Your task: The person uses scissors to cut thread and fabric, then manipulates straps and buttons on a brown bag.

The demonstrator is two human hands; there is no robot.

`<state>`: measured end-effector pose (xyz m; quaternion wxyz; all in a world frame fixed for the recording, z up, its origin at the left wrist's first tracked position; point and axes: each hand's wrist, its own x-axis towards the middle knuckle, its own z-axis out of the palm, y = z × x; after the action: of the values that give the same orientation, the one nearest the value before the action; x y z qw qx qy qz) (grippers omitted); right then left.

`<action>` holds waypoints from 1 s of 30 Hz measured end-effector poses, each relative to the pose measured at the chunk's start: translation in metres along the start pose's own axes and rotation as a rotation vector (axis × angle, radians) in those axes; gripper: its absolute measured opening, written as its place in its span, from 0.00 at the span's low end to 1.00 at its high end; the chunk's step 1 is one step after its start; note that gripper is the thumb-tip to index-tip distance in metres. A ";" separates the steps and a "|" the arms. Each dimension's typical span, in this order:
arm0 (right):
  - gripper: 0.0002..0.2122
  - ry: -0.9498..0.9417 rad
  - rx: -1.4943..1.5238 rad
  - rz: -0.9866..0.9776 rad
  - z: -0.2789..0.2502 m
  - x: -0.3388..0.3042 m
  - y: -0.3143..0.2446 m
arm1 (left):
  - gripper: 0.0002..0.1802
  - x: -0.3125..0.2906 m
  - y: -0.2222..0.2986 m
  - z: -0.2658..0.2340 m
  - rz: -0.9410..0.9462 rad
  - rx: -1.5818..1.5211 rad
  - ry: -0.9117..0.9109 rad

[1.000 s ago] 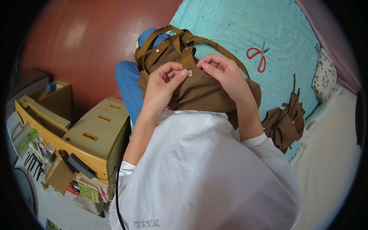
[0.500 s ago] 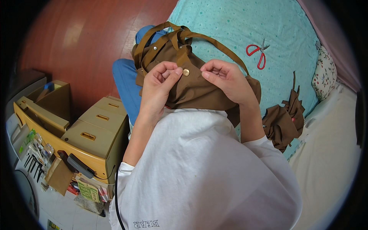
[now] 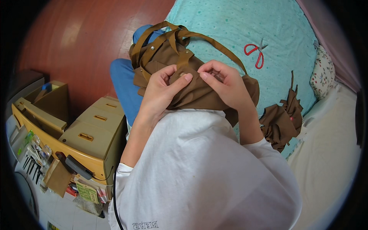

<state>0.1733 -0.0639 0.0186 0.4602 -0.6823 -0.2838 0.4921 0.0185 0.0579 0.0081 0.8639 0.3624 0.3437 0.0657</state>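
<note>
A brown cloth bag [image 3: 203, 94] with long lighter-brown straps [image 3: 216, 45] lies bunched across my lap. My left hand [image 3: 165, 86] is closed on the bag's fabric, its thumb pressed over a round brass-coloured snap button [image 3: 182, 74] that is mostly covered. Just right of that thumb, my right hand [image 3: 224, 82] is pinched, thumb against forefinger, at the edge of the same fabric. Whatever lies between those fingertips is too small to make out. A second, silvery snap [image 3: 152, 48] shows farther up the bag.
Red-handled scissors [image 3: 257, 53] lie open on the turquoise bedsheet [image 3: 230, 23]. Brown cloth scraps [image 3: 281, 122] are heaped to my right, near a patterned pillow [image 3: 322, 73]. At my left stand beige drawers [image 3: 90, 124], with small items on a cluttered surface beside them.
My left thumb has slid right over the snap, which showed fully before. My right fingertips have shifted slightly left, closer to the left hand. The view has moved a little.
</note>
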 end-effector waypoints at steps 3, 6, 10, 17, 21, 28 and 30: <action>0.03 0.347 -0.516 -0.457 0.010 -0.006 -0.005 | 0.10 -0.003 -0.001 0.011 0.007 -0.043 0.095; 0.04 0.340 -0.315 -0.331 0.019 -0.025 -0.006 | 0.12 -0.009 -0.003 0.022 0.016 -0.129 0.116; 0.03 0.347 -0.010 -0.181 0.028 -0.033 -0.001 | 0.12 -0.010 -0.012 0.024 0.048 -0.105 0.118; 0.03 0.351 0.142 -0.117 0.027 -0.037 0.000 | 0.12 -0.015 -0.015 0.033 0.189 0.070 0.140; 0.03 0.352 0.138 -0.104 0.026 -0.037 -0.004 | 0.09 -0.015 -0.016 0.034 0.243 0.144 0.152; 0.02 0.316 0.124 -0.133 0.025 -0.035 -0.001 | 0.10 -0.014 -0.017 0.032 0.211 0.146 0.159; 0.02 0.307 0.141 -0.127 0.024 -0.035 -0.001 | 0.11 -0.013 -0.019 0.030 0.177 0.052 0.152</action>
<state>0.1381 -0.0846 0.0318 0.5750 -0.6961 -0.2174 0.3710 0.0252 0.0215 0.0173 0.8166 0.4074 0.3764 0.1599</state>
